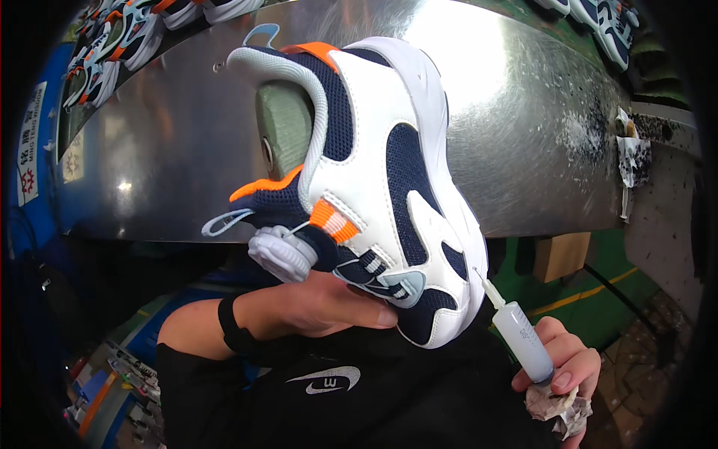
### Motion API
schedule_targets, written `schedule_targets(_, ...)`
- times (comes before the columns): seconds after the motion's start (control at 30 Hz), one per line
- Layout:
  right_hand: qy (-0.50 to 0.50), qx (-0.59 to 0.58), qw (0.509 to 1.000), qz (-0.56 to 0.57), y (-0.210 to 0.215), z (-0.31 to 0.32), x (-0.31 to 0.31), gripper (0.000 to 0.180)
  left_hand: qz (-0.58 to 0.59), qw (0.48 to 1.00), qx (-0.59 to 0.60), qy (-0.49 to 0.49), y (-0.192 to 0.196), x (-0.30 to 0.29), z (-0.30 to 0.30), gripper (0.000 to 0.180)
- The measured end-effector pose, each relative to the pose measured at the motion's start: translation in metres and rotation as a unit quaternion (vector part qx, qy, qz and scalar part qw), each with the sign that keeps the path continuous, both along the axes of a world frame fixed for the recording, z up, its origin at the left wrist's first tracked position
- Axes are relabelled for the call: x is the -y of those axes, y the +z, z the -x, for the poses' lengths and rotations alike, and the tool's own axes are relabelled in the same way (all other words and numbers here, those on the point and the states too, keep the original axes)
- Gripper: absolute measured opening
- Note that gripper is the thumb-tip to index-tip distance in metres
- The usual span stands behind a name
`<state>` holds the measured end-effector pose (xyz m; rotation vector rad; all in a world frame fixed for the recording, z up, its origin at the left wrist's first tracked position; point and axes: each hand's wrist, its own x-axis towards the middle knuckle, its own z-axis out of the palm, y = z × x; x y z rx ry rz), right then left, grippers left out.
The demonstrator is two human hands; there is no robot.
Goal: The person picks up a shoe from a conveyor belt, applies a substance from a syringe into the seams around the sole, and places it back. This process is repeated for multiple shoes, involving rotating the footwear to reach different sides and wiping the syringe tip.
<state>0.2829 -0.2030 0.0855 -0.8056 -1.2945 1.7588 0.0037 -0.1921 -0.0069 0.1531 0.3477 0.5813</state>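
A white and navy sneaker (359, 172) with orange trim fills the middle of the view, held up on its side. Inside its opening shows a green shoe last (286, 123). My left hand (329, 303) grips the shoe near the toe; some of its fingers are hidden behind it. A white dial (283, 254) with thin laces sits on the shoe's tongue side. In my right hand (565, 355) is a syringe (522, 340) filled with pale liquid, its tip at the seam between upper and sole. A crumpled, stained cloth or paper (557, 408) is also in that hand.
Beyond the shoe lies a shiny metal table (164, 165), spotted with white residue at right. Several similar sneakers (112, 52) stand at the far left, more (606, 30) at the far right. A brown box (562, 256) is below the table's right side.
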Motion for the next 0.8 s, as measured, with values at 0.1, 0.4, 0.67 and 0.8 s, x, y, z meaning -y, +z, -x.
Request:
schedule_targets(0.1, 0.024, -0.003, 1.000, 0.013, -0.003, 0.000, -0.007, 0.064, 0.016, 0.999, -0.027, -0.026, 0.004, -0.003, 0.000, 0.049)
schedule_targets(0.4, 0.050, 0.022, 0.999, 0.002, -0.003, -0.004, -0.011, 0.067, -0.014, 0.997, -0.049, -0.052, 0.002, -0.006, -0.001, 0.051)
schedule_targets(0.67, 0.066, -0.005, 0.998, 0.023, 0.002, -0.008, -0.011, 0.066, -0.084, 0.996, -0.037, 0.002, -0.001, -0.003, -0.004, 0.045)
schedule_targets(0.8, 0.075, -0.009, 0.997, 0.013, 0.002, -0.012, -0.011, 0.068, -0.056, 0.997, -0.046, -0.020, 0.000, 0.000, 0.000, 0.044)
